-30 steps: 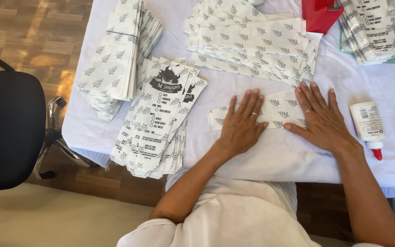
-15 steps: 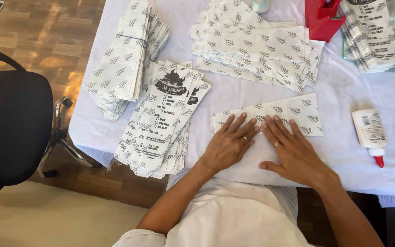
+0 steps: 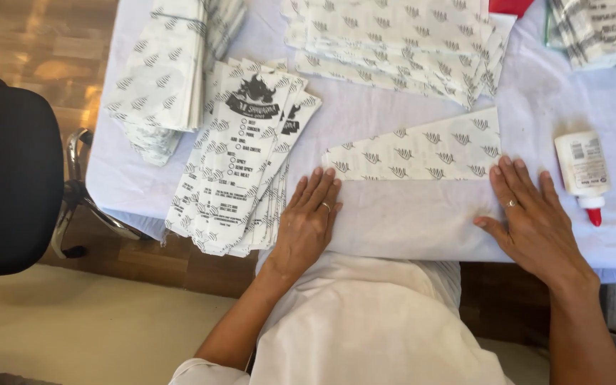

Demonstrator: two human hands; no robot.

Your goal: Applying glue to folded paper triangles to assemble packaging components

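Note:
A white paper sheet [image 3: 408, 214] lies flat at the table's near edge, its far part folded over to show a grey leaf pattern [image 3: 422, 153]. My left hand [image 3: 308, 221] rests palm down on the sheet's left end, fingers together, a ring on one finger. My right hand [image 3: 532, 214] presses flat on the sheet's right end, also with a ring. Neither hand holds anything. A small white glue bottle [image 3: 583, 171] with a red tip lies just right of my right hand.
A fanned stack of printed paper bags [image 3: 240, 160] lies left of my left hand. Further patterned stacks sit at the far left [image 3: 169, 68], far middle [image 3: 401, 43] and far right [image 3: 600, 28]. A black chair [image 3: 8, 178] stands left of the white-clothed table [image 3: 593, 100].
Both hands have slid apart along the sheet, from its middle out to its two ends. The view has moved closer to the table.

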